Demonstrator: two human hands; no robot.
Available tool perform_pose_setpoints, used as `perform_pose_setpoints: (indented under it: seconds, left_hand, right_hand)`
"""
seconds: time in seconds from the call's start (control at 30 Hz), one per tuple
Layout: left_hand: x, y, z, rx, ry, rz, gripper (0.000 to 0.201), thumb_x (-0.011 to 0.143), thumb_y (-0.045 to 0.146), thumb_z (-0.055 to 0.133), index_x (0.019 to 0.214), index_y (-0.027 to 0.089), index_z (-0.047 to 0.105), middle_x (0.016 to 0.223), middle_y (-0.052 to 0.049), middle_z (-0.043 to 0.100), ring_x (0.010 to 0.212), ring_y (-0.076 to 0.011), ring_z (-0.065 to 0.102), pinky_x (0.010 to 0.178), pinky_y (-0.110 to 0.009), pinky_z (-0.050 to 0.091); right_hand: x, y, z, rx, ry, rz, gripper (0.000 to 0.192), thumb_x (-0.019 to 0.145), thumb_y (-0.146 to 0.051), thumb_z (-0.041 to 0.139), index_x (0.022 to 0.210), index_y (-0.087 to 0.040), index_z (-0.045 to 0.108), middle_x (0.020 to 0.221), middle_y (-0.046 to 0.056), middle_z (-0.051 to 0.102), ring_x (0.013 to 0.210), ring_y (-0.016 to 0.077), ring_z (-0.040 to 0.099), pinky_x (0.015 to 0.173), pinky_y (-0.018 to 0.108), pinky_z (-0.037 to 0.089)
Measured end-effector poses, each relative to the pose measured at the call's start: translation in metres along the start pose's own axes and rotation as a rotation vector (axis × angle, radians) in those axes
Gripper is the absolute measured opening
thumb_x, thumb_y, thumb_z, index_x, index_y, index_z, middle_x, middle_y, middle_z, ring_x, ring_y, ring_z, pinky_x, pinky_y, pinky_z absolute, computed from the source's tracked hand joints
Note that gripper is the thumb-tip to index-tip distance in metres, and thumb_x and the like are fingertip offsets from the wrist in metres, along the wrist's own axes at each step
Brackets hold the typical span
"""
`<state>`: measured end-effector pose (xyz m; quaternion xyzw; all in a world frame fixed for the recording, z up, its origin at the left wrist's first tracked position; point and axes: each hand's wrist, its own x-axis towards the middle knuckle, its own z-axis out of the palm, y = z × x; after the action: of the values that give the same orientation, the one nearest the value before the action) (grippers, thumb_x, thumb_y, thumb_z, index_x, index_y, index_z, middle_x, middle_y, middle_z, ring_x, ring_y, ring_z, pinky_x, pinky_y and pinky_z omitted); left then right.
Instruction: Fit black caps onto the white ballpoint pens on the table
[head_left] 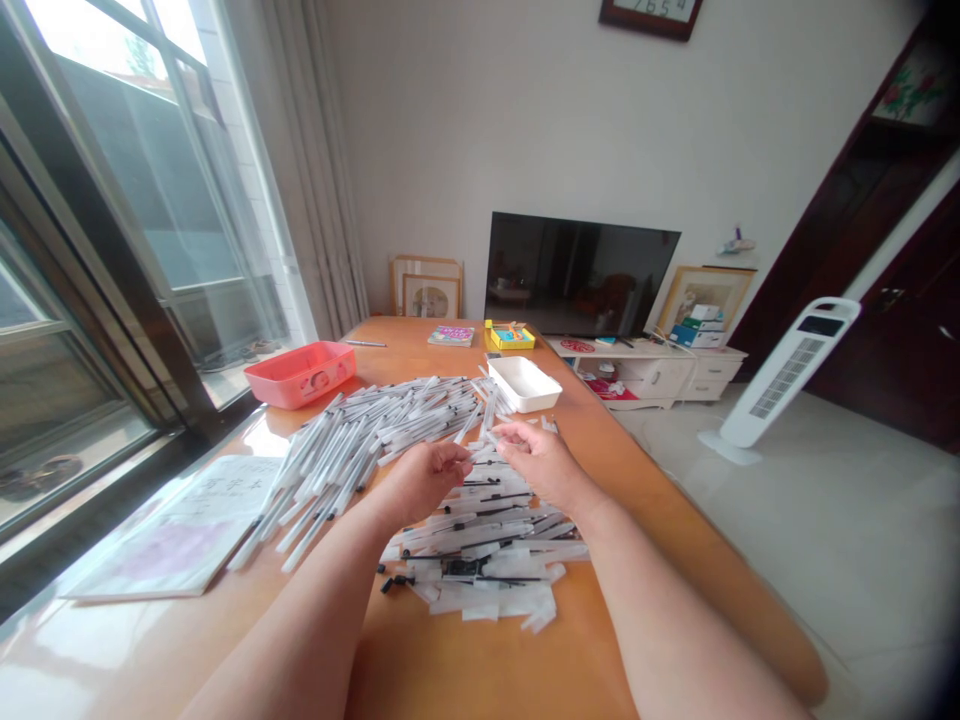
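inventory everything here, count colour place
table: one, brown, centre
pens: many, whitish, centre-left tabletop
pen parts: many, whitish and black, below hands
bin: one, coral, left tabletop
tray: one, white, right of pens
box: one, yellow, table's far end
book: one, purple, left of box
thin rod: one, grey, left of book
notebook: one, pale, near left tabletop
television: one, black, beyond table
cluttered cabinet: one, white, under television
framed pictures: three, tan, flanking television
tower fan: one, white, right floor
wall plaque: one, dark, top
curtain: one, grey, left
window: one, dark frame, left
door: one, dark, far right
left hand: one, bare, over pen parts
right hand: one, bare, over pen parts
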<state>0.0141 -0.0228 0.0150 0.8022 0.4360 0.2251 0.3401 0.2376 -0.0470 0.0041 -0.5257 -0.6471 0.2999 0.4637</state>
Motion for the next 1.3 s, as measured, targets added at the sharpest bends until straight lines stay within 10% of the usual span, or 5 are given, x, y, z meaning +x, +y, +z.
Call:
perform_pose_setpoints:
  seconds: [0.4, 0.6, 0.93, 1.3]
  left_hand:
    - [-0.005, 0.016, 0.006, 0.571, 0.459, 0.253, 0.030, 0.092, 0.041, 0.065, 0.120, 0.035, 0.072, 0.128, -0.004, 0.070, 0.132, -0.0331, 0.046, 0.119, -0.057, 0.014]
    - [0.002, 0.004, -0.005, 0.382, 0.829, 0.122, 0.041, 0.096, 0.045, 0.055, 0.130, 0.024, 0.065, 0.124, -0.010, 0.068, 0.119, -0.0301, 0.057, 0.106, -0.046, 0.040]
    - [0.015, -0.025, -0.001, 0.453, 0.574, -0.214, 0.033, 0.095, 0.040, 0.050, 0.119, 0.028, 0.070, 0.124, -0.007, 0.072, 0.117, -0.0329, 0.058, 0.098, -0.046, 0.043]
    - [0.017, -0.037, 0.004, 0.647, 0.366, -0.241, 0.036, 0.096, 0.043, 0.043, 0.104, 0.029, 0.075, 0.115, -0.010, 0.072, 0.114, -0.0376, 0.054, 0.094, -0.053, 0.037]
  right_hand:
    - [-0.006, -0.003, 0.005, -0.360, -0.053, -0.258, 0.010, 0.088, -0.030, 0.067, 0.086, -0.024, 0.074, 0.091, 0.005, 0.069, 0.089, 0.0217, 0.063, 0.082, 0.034, 0.047]
    - [-0.001, 0.012, 0.011, -0.203, 0.057, -0.092, 0.013, 0.086, -0.034, 0.065, 0.088, -0.022, 0.072, 0.078, 0.002, 0.070, 0.072, 0.0183, 0.061, 0.071, 0.031, 0.047]
    - [0.005, 0.010, 0.007, 0.294, 0.209, 0.039, 0.027, 0.081, -0.044, 0.073, 0.089, -0.020, 0.064, 0.079, 0.001, 0.071, 0.076, 0.0177, 0.065, 0.068, 0.028, 0.049]
    - [0.009, -0.002, -0.007, 0.654, 0.458, 0.044, 0.031, 0.078, -0.040, 0.079, 0.095, -0.020, 0.063, 0.102, 0.006, 0.076, 0.098, 0.0208, 0.072, 0.087, 0.033, 0.055]
